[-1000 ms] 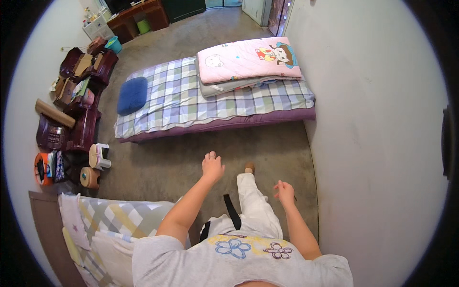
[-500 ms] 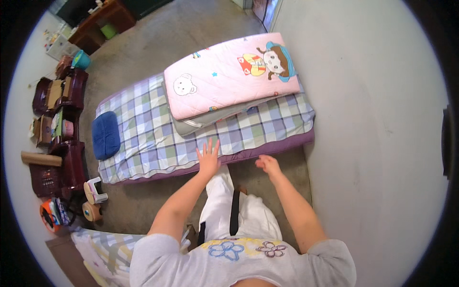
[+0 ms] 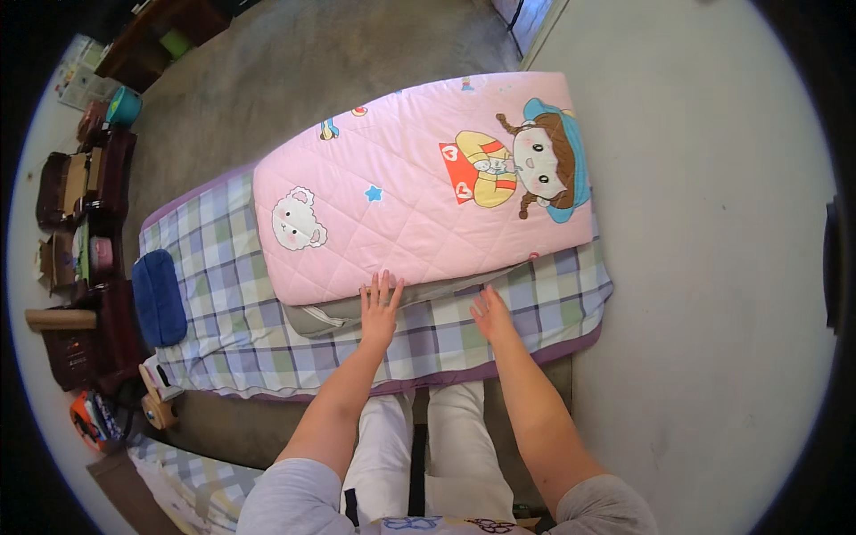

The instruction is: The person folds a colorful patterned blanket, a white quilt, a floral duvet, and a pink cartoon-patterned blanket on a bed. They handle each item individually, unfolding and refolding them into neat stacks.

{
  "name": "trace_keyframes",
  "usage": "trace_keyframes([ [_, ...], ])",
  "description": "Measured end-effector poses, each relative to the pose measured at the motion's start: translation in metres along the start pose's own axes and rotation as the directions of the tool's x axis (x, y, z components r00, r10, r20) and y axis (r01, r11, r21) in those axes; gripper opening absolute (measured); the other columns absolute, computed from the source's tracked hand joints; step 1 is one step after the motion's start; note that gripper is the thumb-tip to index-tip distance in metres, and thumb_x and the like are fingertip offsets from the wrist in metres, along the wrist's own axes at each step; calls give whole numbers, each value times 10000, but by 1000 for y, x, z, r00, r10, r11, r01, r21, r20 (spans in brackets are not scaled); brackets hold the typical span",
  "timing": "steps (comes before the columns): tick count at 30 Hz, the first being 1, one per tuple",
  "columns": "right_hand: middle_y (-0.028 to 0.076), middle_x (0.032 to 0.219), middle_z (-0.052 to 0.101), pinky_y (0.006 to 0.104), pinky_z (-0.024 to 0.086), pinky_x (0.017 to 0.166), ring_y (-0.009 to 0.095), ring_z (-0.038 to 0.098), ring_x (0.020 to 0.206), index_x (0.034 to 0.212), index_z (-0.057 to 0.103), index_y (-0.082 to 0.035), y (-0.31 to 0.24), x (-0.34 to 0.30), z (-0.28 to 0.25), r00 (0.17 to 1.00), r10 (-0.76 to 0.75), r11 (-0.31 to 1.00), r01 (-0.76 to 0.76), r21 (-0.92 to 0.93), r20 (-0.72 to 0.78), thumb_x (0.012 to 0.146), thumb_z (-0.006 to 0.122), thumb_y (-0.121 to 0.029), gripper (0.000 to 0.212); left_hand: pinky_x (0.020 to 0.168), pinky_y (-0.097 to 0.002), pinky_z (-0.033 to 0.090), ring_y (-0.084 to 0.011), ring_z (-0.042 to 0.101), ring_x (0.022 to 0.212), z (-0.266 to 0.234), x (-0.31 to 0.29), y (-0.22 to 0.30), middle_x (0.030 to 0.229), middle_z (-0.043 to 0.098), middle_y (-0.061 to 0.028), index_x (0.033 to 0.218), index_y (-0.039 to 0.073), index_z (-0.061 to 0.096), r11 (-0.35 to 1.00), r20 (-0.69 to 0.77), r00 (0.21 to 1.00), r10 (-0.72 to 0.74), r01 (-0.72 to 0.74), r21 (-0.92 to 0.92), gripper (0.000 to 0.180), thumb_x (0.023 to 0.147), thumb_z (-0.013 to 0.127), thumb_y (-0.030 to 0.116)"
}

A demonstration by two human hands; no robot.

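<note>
A folded pink quilted mattress pad (image 3: 401, 223) with a cartoon child and a white animal head printed on it lies across the bed. Its grey underside (image 3: 339, 312) shows along the near edge, with a white strap. My left hand (image 3: 380, 316) has its fingers spread over that near edge, the fingertips touching the pink cover. Over the grey edge further right is my right hand (image 3: 489, 314), fingers stretched out; whether it touches is hard to tell. Beneath the pad spreads a plaid sheet (image 3: 218, 241) in blue, green and white over a purple-edged mattress (image 3: 584, 343).
A blue pillow (image 3: 160, 297) lies at the bed's left end. Beyond it, dark red wooden chairs (image 3: 111, 325) bear cardboard and other items. A white wall (image 3: 704, 312) borders the bed on the right. Small stools (image 3: 159, 410) stand at the lower left.
I have come closer to the bed and lean over it. Both hands have moved forward, from the bed's near side to the pad's near edge.
</note>
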State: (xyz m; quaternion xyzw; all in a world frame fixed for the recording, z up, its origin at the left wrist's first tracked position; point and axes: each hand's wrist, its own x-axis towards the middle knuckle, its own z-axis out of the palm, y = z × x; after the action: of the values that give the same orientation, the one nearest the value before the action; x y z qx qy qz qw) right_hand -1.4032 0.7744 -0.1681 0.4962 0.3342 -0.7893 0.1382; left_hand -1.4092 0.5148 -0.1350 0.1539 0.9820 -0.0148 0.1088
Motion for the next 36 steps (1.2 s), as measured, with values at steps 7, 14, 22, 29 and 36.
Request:
trace_keyframes([
  [7,73,1274,413,385,381,937,238,416,1150,1267,369,-79,-33,35,40,996,-12,963,-11,269,85,831,641,-229,536,1022,-554,223,-354,199,1318,-3,49,-9,1433,217,-136,1383,179,262,981,-46,989,-143,135,-140,966,550,749,126],
  [14,62,965,560,292,417,750,143,518,854,1020,530,-8,-91,-50,125,822,-521,826,553,-107,232,816,643,-139,267,963,-498,321,-325,367,1215,-110,63,-21,1318,391,-127,1317,181,374,912,-238,966,-103,-4,-409,758,626,649,35],
  [22,49,676,478,294,379,599,145,442,647,740,489,9,-145,-172,215,290,-832,134,932,-337,472,739,690,-145,253,622,-441,451,-355,591,757,-290,112,-80,822,618,-144,981,144,577,863,-589,722,-363,22,-504,241,750,537,90],
  [29,53,704,546,295,402,631,152,483,666,796,548,31,-173,-273,226,288,-803,88,923,-374,522,765,588,-50,95,657,-418,469,-328,605,781,-470,67,-156,839,627,-121,944,196,608,962,-710,662,-241,66,-265,204,788,513,107],
  [36,141,851,562,316,406,790,244,542,857,897,551,31,-218,-365,259,-278,-829,-468,821,-328,485,761,568,-53,160,680,-388,492,-284,628,811,-575,-56,-250,888,639,-95,995,208,615,975,-830,512,-223,103,-198,203,852,491,132],
])
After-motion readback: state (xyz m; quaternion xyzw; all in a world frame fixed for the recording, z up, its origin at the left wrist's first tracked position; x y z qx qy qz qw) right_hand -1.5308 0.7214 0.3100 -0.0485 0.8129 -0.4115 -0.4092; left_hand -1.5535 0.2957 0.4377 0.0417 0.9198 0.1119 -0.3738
